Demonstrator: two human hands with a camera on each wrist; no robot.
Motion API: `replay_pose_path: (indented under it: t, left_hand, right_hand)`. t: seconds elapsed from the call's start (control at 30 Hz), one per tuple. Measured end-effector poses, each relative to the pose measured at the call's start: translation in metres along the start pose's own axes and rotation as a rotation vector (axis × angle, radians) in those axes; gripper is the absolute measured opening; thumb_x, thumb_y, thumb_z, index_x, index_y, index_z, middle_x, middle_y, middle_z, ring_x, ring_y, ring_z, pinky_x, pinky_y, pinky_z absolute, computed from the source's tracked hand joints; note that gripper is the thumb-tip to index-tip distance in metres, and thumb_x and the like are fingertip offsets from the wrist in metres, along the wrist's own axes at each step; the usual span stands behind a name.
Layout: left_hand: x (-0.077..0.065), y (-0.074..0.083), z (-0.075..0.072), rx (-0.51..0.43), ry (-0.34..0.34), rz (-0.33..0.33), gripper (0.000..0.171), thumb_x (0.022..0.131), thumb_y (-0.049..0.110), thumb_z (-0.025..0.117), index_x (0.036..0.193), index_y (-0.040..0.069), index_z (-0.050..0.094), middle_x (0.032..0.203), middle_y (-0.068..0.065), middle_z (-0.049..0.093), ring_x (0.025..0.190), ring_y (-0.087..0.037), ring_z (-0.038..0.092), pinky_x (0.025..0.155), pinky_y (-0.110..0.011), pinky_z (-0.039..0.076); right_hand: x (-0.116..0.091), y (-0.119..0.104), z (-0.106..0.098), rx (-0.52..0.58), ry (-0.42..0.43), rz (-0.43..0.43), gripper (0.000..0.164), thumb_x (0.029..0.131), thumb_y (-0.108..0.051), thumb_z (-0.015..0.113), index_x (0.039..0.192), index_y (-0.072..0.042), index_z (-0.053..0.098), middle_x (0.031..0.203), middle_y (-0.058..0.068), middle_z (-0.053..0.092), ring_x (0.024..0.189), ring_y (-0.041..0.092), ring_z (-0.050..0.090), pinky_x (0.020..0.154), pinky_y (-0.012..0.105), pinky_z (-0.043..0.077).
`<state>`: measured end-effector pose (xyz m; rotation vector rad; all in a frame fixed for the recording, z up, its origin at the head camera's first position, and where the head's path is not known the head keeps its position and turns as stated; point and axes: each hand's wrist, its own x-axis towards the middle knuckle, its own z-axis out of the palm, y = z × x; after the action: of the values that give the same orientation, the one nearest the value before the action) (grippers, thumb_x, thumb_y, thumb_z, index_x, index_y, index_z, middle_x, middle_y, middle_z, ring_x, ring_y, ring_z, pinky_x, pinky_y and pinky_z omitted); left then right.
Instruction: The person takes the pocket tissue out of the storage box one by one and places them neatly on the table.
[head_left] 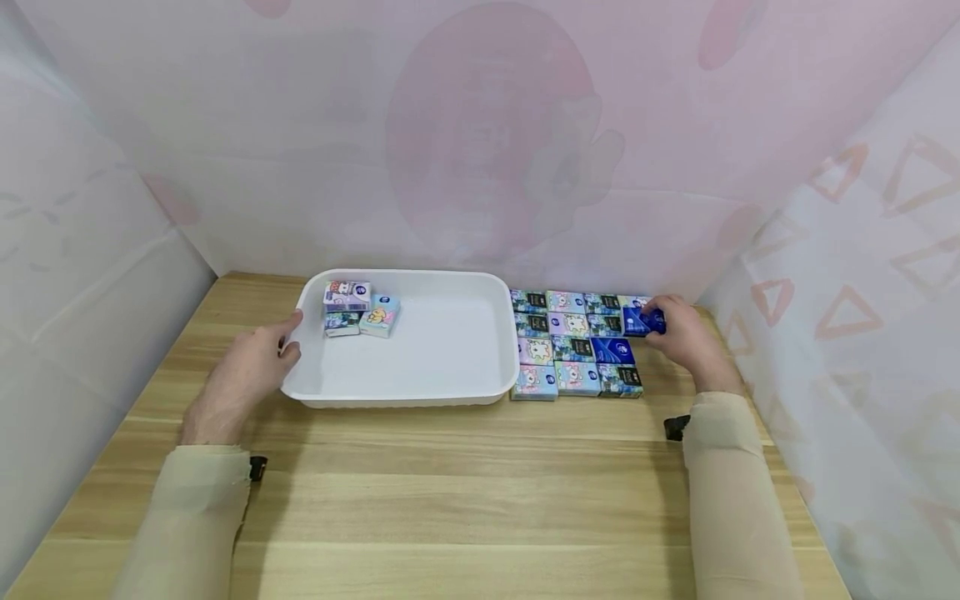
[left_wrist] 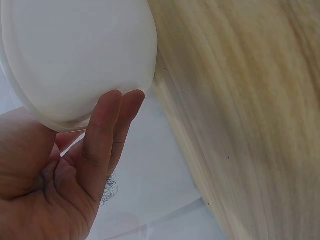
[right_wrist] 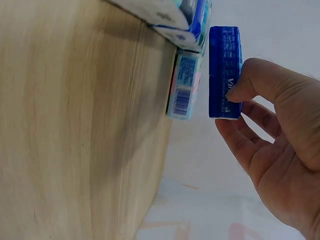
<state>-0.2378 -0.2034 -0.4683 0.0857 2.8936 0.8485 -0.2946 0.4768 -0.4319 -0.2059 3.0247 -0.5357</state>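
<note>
My right hand (head_left: 684, 335) pinches a dark blue tissue pack (right_wrist: 222, 70) between thumb and fingers, at the right end of a block of small tissue packs (head_left: 576, 377). In the right wrist view the blue pack stands apart from a pastel pack (right_wrist: 182, 92) beside it. Another blue pack (head_left: 613, 350) lies within the block. My left hand (head_left: 251, 362) holds the left edge of a white tray (head_left: 427, 367), fingers against its rim in the left wrist view. Inside the tray lie a purple pack (head_left: 347, 293), a green-dark pack (head_left: 342, 324) and a pastel one (head_left: 381, 317).
Packs sit in rows right against the tray's right side on a wooden table (head_left: 450, 492). A pale printed sheet (head_left: 337, 150) rises behind, with white sheets (head_left: 862, 308) at both sides. Black wrist straps (head_left: 677, 427) show at the sleeves.
</note>
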Motion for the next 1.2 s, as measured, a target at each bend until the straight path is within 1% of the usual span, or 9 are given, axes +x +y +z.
replay_pose_path:
  t: [0.1,0.33,0.47,0.53,0.63,0.83,0.93,1.1,1.2]
  left_hand:
    - [0.001,0.000,0.000,0.007,0.005,0.004,0.063,0.120,0.013,0.054,0.179,-0.003,0.038,0.137,-0.045,0.071,0.072,-0.024,0.058,0.061,-0.035,0.046]
    - [0.000,0.000,-0.001,0.014,0.011,0.013,0.063,0.120,0.012,0.055,0.179,-0.003,0.039,0.139,-0.047,0.070,0.074,-0.025,0.058,0.062,-0.036,0.045]
    - [0.000,0.001,-0.001,0.013,0.009,0.009,0.063,0.120,0.013,0.055,0.179,-0.003,0.039,0.136,-0.045,0.071,0.071,-0.024,0.056,0.060,-0.036,0.045]
    - [0.000,0.001,-0.001,0.011,0.006,0.005,0.063,0.120,0.013,0.055,0.179,-0.003,0.039,0.135,-0.044,0.071,0.071,-0.024,0.055,0.060,-0.036,0.045]
    - [-0.001,0.001,-0.001,0.007,0.009,0.006,0.063,0.119,0.013,0.055,0.179,-0.003,0.040,0.136,-0.045,0.071,0.070,-0.024,0.055,0.060,-0.036,0.045]
    - [0.000,0.001,0.000,0.006,0.010,0.009,0.063,0.119,0.013,0.054,0.179,-0.004,0.039,0.136,-0.044,0.072,0.072,-0.024,0.057,0.060,-0.035,0.045]
    - [0.000,0.000,0.000,0.006,0.011,0.010,0.063,0.120,0.013,0.054,0.179,-0.004,0.039,0.136,-0.044,0.072,0.073,-0.024,0.057,0.060,-0.035,0.045]
    - [0.000,0.001,-0.001,-0.004,0.003,0.005,0.063,0.121,0.013,0.054,0.179,-0.004,0.038,0.139,-0.045,0.071,0.074,-0.025,0.058,0.060,-0.035,0.045]
    - [0.000,0.001,-0.002,-0.009,0.002,0.006,0.063,0.120,0.013,0.053,0.179,-0.004,0.038,0.140,-0.046,0.070,0.074,-0.025,0.059,0.060,-0.035,0.045]
  right_hand:
    - [0.001,0.007,-0.001,-0.022,-0.007,0.020,0.046,0.104,0.001,0.079,0.147,0.008,0.066,0.163,0.039,0.056,0.154,0.061,0.054,0.132,0.076,0.042]
    - [0.005,0.021,-0.002,-0.011,-0.023,0.044,0.044,0.101,0.006,0.078,0.143,0.012,0.065,0.160,0.043,0.056,0.154,0.063,0.051,0.134,0.075,0.040]
    - [0.007,0.024,0.000,-0.053,-0.040,0.056,0.046,0.098,0.004,0.080,0.142,0.009,0.067,0.162,0.042,0.057,0.155,0.062,0.051,0.135,0.075,0.038]
    - [0.008,0.024,0.002,-0.087,-0.047,0.063,0.047,0.097,0.002,0.081,0.143,0.006,0.069,0.163,0.041,0.058,0.156,0.061,0.052,0.136,0.075,0.038]
    - [0.010,0.024,0.006,-0.095,-0.062,0.068,0.049,0.097,0.002,0.079,0.144,0.006,0.068,0.165,0.040,0.057,0.156,0.061,0.052,0.136,0.075,0.037]
    - [0.014,0.023,0.013,-0.037,-0.081,0.070,0.049,0.100,0.008,0.072,0.148,0.012,0.063,0.168,0.043,0.049,0.160,0.063,0.046,0.139,0.075,0.034]
    - [0.014,0.021,0.015,-0.029,-0.088,0.078,0.049,0.102,0.009,0.070,0.150,0.011,0.061,0.168,0.041,0.048,0.161,0.063,0.046,0.139,0.075,0.034]
    - [0.012,0.015,0.014,-0.023,-0.078,0.063,0.046,0.103,0.010,0.069,0.148,0.010,0.062,0.168,0.042,0.048,0.158,0.065,0.047,0.136,0.077,0.037]
    - [0.010,0.005,0.012,-0.014,-0.056,0.042,0.041,0.106,0.007,0.067,0.147,0.010,0.063,0.169,0.043,0.047,0.156,0.064,0.048,0.132,0.077,0.041]
